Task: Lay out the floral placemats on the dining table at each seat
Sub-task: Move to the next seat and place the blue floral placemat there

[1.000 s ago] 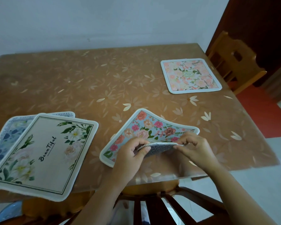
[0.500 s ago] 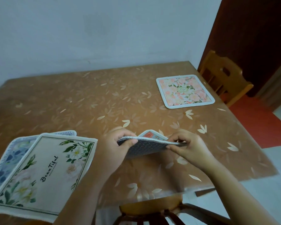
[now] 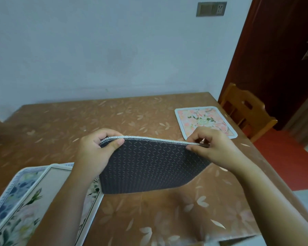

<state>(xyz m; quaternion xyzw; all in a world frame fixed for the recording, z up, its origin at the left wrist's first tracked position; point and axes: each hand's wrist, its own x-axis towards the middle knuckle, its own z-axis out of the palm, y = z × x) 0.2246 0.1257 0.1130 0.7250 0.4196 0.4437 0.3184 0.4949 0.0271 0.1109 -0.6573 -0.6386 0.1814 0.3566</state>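
Cream and blue printed mats (image 3: 16,201) stacked beside left forearm | left hand (image 3: 94,153) and right hand (image 3: 215,150) pinch dark dotted-backed floral placemat (image 3: 149,166); raised off brown table (image 3: 60,130), underside now facing camera; unplaced | pink mat (image 3: 204,119) beyond right hand; laid

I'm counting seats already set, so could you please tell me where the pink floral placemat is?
The pink floral placemat lies flat at the table's far right, beside the wooden chair, beyond the right hand.
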